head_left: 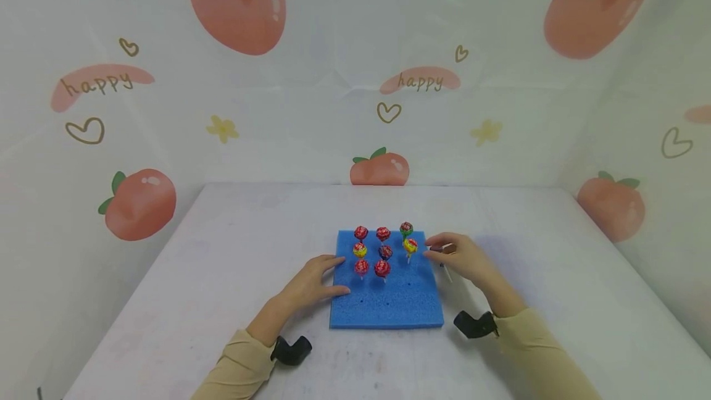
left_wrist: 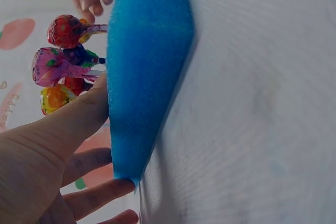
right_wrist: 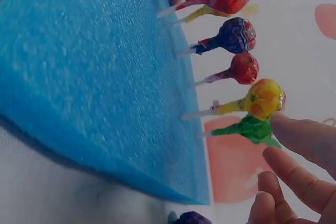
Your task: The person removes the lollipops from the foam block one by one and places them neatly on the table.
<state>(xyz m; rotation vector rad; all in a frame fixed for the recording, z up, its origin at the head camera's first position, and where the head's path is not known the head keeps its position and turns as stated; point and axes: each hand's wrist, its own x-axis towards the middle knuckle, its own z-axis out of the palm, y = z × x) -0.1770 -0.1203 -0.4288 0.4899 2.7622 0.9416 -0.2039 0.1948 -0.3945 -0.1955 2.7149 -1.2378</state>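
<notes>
The right hand (head_left: pixel 463 259) hovers just off the right edge of the blue foam pad (head_left: pixel 389 304), fingers curled round a lollipop (head_left: pixel 442 262) whose white stick slants down toward the table (head_left: pixel 222 264); its purple head peeks out at the bottom of the right wrist view, though the head camera shows it only partly, behind the fingers. The left hand (head_left: pixel 312 284) lies flat with straight fingers against the pad's left edge, thumb on its top surface, holding nothing and seemingly steadying it. The pad sits near the middle of the table, closer to the front edge. Eight lollipops already stand upright in it: three along the back row, red (head_left: pixel 361 233), red (head_left: pixel 382 233) and green (head_left: pixel 406 228); three in the second row, yellow (head_left: pixel 360 249), dark purple (head_left: pixel 386 252) and yellow-orange (head_left: pixel 410 245); and two red ones (head_left: pixel 361 266) in the third row at left and centre (head_left: pixel 381 268). The third row's right-hand hole appears vacant, and small dark holes show in the front row as well. By my reading the filling is a little over halfway, with the held lollipop and the front-row holes left.
</notes>
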